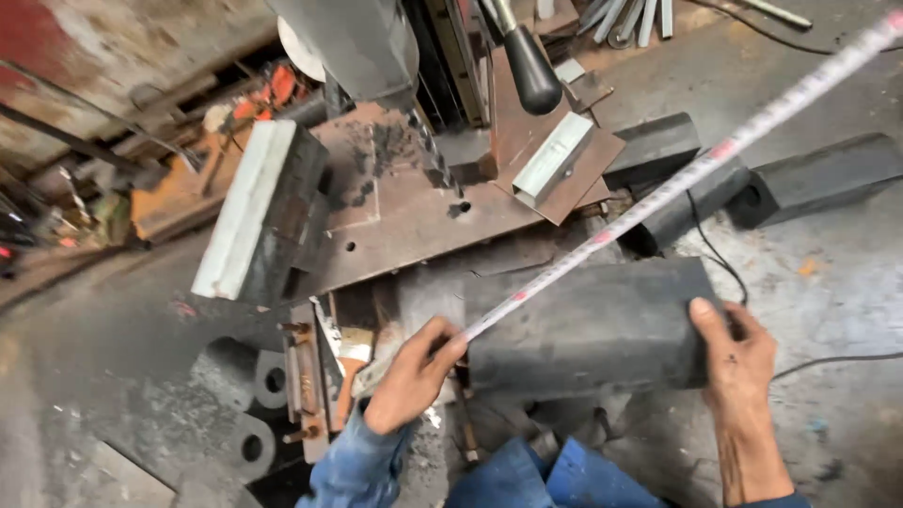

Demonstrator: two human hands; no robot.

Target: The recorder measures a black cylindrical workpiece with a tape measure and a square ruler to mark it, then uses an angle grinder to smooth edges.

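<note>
Pinched between thumb and fingertips, the left hand [411, 374] holds the near end of a measuring tape [696, 169] at the left end of a dark steel block [583, 329]. The right hand [738, 353] clasps the block's right end, thumb on top. The block lies between the two hands on the workshop floor [828, 282], its long axis running left to right. The tape does not follow that axis; it slants up and away to the right, over more dark blocks.
</note>
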